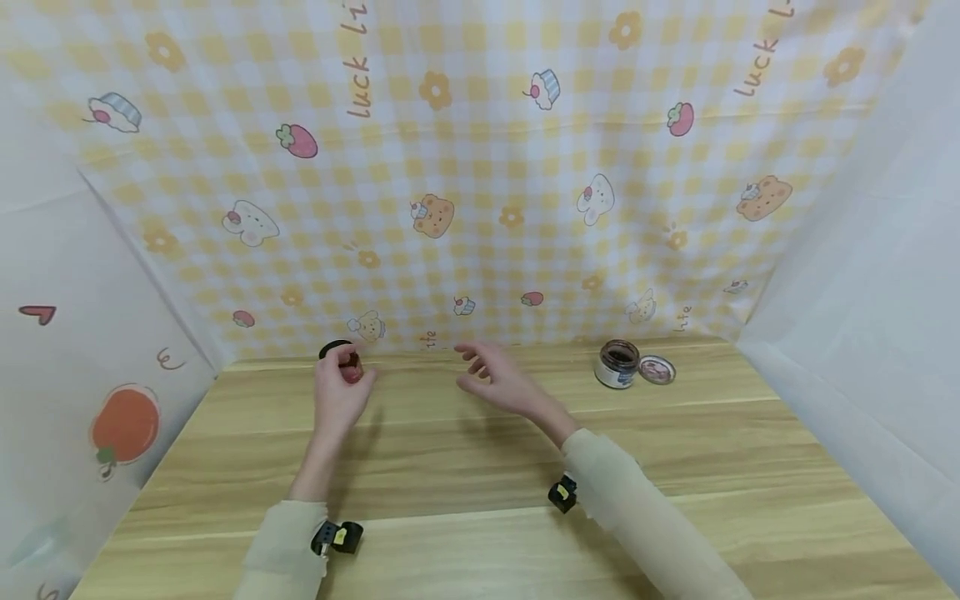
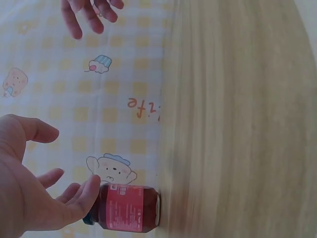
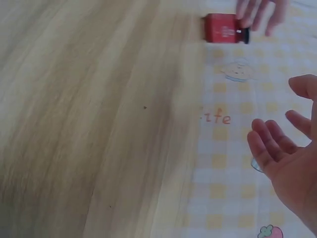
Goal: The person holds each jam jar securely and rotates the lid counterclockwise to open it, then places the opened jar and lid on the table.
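The step looks like reaching for the red jar (image 2: pixel 125 209): left hand (image 1: pixel 339 388) beside it, fingers wide; right hand (image 1: pixel 498 380) empty, fingers apart. Next calls for closing the left.

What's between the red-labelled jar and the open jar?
In the head view: the right hand, with wooden tabletop beneath it, plus the thumb of the left hand near the red-labelled jar.

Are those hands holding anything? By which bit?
Nothing is held: the left hand is open near the black lid of the red-labelled jar, and the right hand is empty.
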The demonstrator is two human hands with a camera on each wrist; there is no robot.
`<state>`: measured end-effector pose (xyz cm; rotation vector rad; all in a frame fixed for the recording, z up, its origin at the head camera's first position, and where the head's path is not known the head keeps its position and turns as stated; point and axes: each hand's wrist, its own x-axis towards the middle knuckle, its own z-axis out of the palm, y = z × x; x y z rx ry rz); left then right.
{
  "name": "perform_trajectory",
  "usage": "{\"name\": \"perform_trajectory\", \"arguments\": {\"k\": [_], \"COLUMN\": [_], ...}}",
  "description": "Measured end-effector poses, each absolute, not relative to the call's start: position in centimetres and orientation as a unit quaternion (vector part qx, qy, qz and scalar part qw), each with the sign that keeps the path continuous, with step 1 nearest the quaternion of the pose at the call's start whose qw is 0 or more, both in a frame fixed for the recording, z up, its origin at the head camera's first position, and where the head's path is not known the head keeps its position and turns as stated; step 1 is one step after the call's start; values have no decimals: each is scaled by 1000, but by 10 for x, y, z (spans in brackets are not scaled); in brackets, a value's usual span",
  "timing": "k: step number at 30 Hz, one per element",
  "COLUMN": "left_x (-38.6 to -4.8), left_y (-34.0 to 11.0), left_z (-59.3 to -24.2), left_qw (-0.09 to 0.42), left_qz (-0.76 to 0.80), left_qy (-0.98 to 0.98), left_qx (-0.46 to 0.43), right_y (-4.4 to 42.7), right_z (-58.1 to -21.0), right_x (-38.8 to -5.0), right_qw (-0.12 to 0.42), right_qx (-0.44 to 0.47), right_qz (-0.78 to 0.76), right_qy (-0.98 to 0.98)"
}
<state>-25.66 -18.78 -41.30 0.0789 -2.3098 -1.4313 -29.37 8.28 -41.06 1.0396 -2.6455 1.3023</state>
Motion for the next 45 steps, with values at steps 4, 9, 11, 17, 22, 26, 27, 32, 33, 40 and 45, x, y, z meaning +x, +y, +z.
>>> {"name": "perform_trajectory", "arguments": {"k": [4, 9, 11, 17, 22, 26, 27, 32, 33, 40, 45], "left_x": [-257, -256, -256, -260, -263, -265, -266, -271, -272, -273, -275], "left_y": [-193, -200, -203, -213, -221, -227, -228, -233, -234, -239, -244], "left_z": [-412, -411, -412, -415, -418, -420, -420, -423, -423, -426, -428], "left_qw": [208, 204, 205, 208, 202, 195, 194, 192, 190, 166, 136], "left_qz": [-515, -519, -522, -526, -524, -524, -524, -523, -524, -522, -516], "left_qy": [-830, -826, -823, -817, -818, -819, -819, -821, -821, -827, -837], "left_qx": [52, 80, 89, 112, 126, 129, 128, 127, 127, 129, 119], "right_y": [78, 72, 70, 63, 56, 49, 48, 41, 39, 29, 21], "right_z": [-411, -408, -407, -404, -400, -397, -396, -393, -393, -390, -388], "right_x": [-298, -304, -307, -312, -314, -316, -317, -322, -323, -328, -330], "right_qw": [6, 5, -2, -14, -16, -29, -33, -43, -43, -58, -62], "right_qx": [338, 320, 311, 301, 301, 298, 297, 287, 287, 292, 294], "right_qz": [419, 417, 410, 386, 372, 364, 365, 362, 359, 353, 355], "right_qy": [-843, -850, -857, -872, -878, -882, -882, -886, -887, -887, -885]}}
